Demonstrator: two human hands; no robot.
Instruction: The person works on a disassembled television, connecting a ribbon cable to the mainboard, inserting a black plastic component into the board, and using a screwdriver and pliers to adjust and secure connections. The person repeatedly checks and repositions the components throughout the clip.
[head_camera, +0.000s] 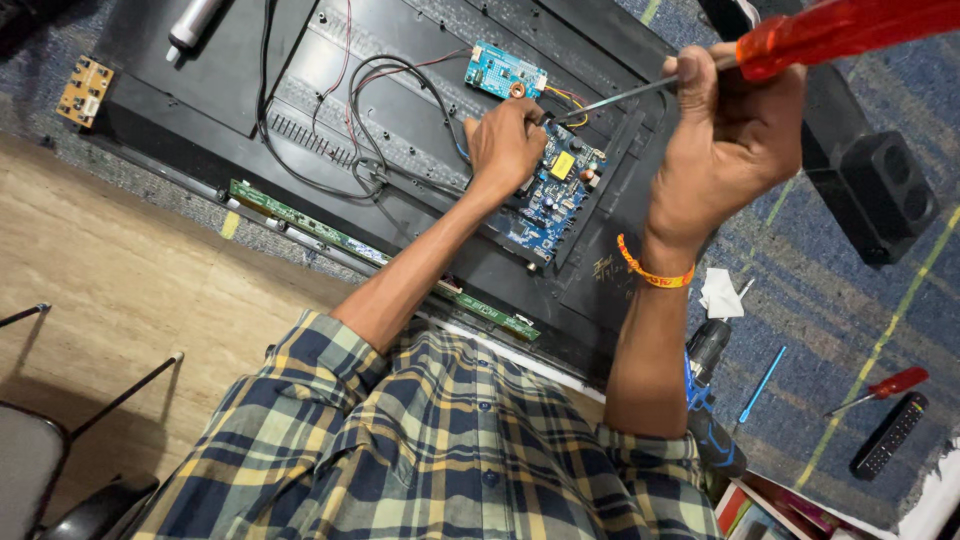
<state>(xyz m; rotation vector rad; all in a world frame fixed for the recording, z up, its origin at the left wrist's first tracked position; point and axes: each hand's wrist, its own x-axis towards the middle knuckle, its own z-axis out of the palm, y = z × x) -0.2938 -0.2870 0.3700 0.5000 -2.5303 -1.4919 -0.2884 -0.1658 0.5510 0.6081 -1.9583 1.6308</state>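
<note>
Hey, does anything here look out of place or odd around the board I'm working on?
A few things lie loose. A small tan circuit board sits off the black panel on the carpet, and a red-handled screwdriver, a thin blue tool and a remote control are scattered by your right arm. Nothing looks spilled or broken.

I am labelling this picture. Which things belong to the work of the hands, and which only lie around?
In use:
left hand on the blue circuit board
right hand holding the red-handled screwdriver
black panel back

Lying about:
small red screwdriver
remote control
blue stick
black speaker
yellow board
</note>
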